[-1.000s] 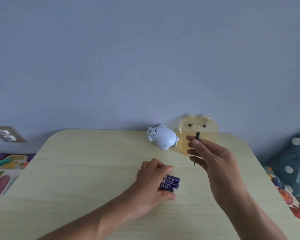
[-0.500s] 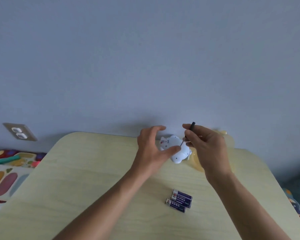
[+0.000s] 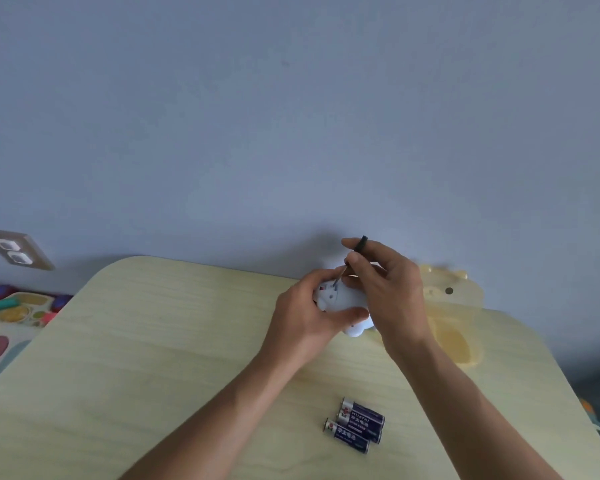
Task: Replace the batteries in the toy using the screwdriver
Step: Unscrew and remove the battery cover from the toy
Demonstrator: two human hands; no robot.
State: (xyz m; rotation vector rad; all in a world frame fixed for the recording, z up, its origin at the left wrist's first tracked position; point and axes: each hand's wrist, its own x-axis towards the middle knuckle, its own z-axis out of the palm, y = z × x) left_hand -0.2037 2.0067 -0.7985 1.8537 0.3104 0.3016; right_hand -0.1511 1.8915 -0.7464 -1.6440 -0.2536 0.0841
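Note:
A small white toy point(image 3: 340, 301) is held above the far side of the table, underside turned up, with my left hand point(image 3: 305, 315) wrapped around it. My right hand point(image 3: 388, 289) pinches a thin dark screwdriver point(image 3: 360, 244); its metal tip rests on the toy's underside. Purple batteries point(image 3: 359, 424) lie side by side on the table nearer to me, apart from both hands. Most of the toy is hidden by my fingers.
A pale wooden table point(image 3: 153, 358) with rounded corners stands against a blue-grey wall. A translucent yellow bear-shaped container point(image 3: 452, 327) sits behind my right hand. A wall socket point(image 3: 14, 249) and a colourful play mat point(image 3: 4, 317) are at the left.
My left hand left the batteries, reached back and picked up the toy. My right hand brought the screwdriver tip down onto the toy. The camera tilted so the table sits lower.

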